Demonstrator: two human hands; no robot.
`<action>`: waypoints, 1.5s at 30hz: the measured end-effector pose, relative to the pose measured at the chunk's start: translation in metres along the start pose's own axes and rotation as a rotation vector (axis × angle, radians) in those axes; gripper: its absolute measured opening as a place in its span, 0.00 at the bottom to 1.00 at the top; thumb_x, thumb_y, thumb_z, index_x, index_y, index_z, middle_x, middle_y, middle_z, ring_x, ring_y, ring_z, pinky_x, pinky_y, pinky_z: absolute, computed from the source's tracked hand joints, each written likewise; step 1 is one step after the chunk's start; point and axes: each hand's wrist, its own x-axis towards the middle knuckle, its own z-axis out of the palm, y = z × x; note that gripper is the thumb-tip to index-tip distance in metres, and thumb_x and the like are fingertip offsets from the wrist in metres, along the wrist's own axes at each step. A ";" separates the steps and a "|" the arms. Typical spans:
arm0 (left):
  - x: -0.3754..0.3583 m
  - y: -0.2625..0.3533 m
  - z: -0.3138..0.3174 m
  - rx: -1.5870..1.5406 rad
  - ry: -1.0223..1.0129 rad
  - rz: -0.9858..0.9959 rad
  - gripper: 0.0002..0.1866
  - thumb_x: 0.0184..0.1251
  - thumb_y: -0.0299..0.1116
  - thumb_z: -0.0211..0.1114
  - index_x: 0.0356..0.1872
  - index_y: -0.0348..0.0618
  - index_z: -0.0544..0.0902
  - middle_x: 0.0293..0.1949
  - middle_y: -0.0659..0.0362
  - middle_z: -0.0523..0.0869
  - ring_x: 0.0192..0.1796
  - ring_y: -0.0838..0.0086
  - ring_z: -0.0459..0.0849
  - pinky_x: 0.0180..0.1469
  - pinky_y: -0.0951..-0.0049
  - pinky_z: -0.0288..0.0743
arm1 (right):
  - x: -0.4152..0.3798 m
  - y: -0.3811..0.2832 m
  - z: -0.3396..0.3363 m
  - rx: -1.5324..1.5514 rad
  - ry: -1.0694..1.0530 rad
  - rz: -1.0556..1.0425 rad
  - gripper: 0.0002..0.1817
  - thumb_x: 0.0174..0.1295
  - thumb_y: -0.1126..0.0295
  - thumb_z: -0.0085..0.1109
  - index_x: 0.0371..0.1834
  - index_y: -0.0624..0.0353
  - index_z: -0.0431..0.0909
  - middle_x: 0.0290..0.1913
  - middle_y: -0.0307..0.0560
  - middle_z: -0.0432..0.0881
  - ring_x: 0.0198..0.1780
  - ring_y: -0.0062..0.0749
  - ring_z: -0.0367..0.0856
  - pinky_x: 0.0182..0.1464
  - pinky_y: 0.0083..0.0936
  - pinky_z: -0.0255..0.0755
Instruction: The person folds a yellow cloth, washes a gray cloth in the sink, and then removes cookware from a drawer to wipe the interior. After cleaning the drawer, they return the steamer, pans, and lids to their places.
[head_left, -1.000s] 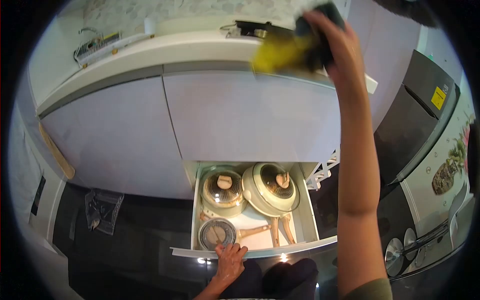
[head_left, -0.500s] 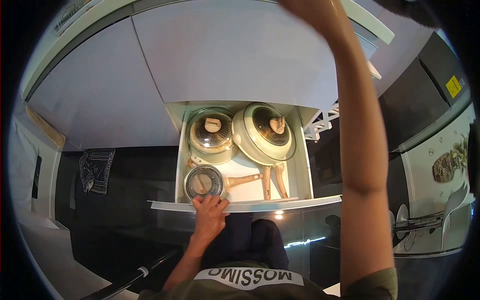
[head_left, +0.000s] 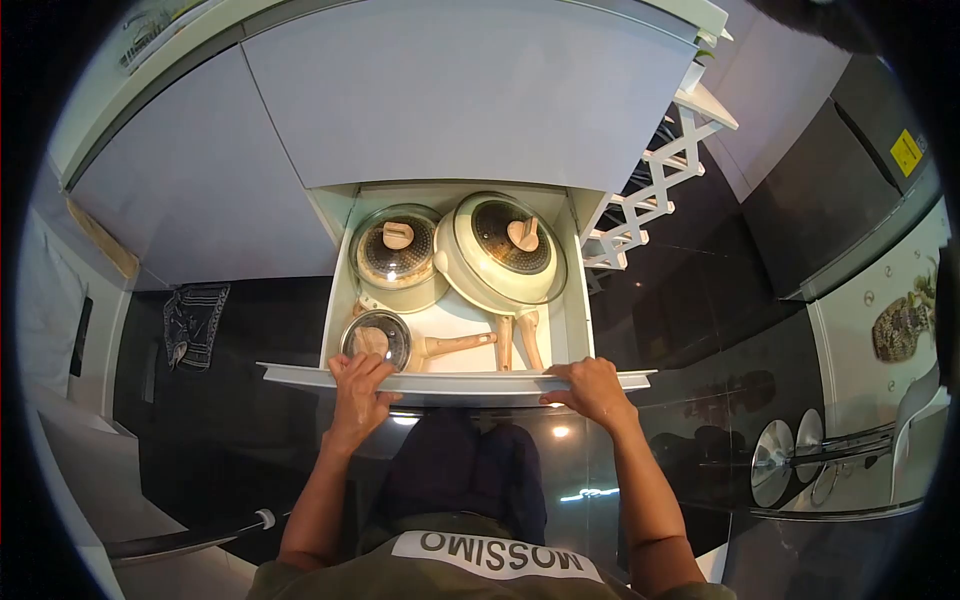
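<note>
A low white drawer (head_left: 455, 381) stands pulled out under the counter. My left hand (head_left: 357, 391) grips the left part of its front edge, fingers curled over the rim. On the right part of the same edge, my right hand (head_left: 592, 389) holds on. Inside sit a lidded cream pot (head_left: 395, 258), a larger lidded cream pan (head_left: 500, 252) with wooden handles, and a small saucepan (head_left: 376, 338) with a wooden handle close to my left fingers.
Pale cabinet fronts (head_left: 450, 90) rise above the drawer. A white folding rack (head_left: 650, 190) stands to the right, with a dark appliance (head_left: 850, 190) beyond it. A dark cloth (head_left: 192, 322) lies on the glossy black floor at left.
My right hand came down from the counter top, where it held a yellow cloth, and now rests on the drawer's front edge. My left hand slid slightly left on that edge.
</note>
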 end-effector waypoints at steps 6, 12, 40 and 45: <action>0.002 -0.010 -0.004 0.070 -0.213 -0.042 0.20 0.39 0.34 0.74 0.37 0.43 0.80 0.36 0.60 0.77 0.43 0.66 0.74 0.51 0.59 0.55 | 0.010 0.003 -0.025 -0.014 -0.119 -0.071 0.24 0.47 0.43 0.63 0.41 0.46 0.84 0.31 0.50 0.84 0.35 0.45 0.82 0.40 0.37 0.74; 0.068 -0.042 -0.014 -0.327 -0.606 -0.008 0.25 0.51 0.45 0.71 0.47 0.43 0.77 0.40 0.54 0.75 0.48 0.59 0.75 0.53 0.60 0.65 | 0.099 0.079 -0.006 1.065 -0.550 0.275 0.23 0.59 0.50 0.59 0.47 0.58 0.79 0.38 0.46 0.84 0.37 0.30 0.82 0.40 0.28 0.77; 0.125 -0.089 0.109 -0.668 -0.945 -0.274 0.17 0.61 0.41 0.64 0.43 0.38 0.79 0.36 0.57 0.83 0.36 0.72 0.80 0.40 0.71 0.75 | 0.203 0.065 -0.069 0.581 0.224 0.259 0.20 0.56 0.59 0.50 0.15 0.64 0.78 0.10 0.46 0.75 0.13 0.30 0.77 0.22 0.26 0.72; 0.115 -0.090 0.051 -0.498 -0.766 -0.271 0.17 0.59 0.39 0.65 0.44 0.39 0.79 0.35 0.56 0.83 0.37 0.70 0.82 0.41 0.70 0.75 | 0.119 -0.013 -0.149 0.441 0.293 0.095 0.18 0.58 0.60 0.52 0.20 0.65 0.76 0.13 0.46 0.75 0.15 0.30 0.78 0.22 0.26 0.71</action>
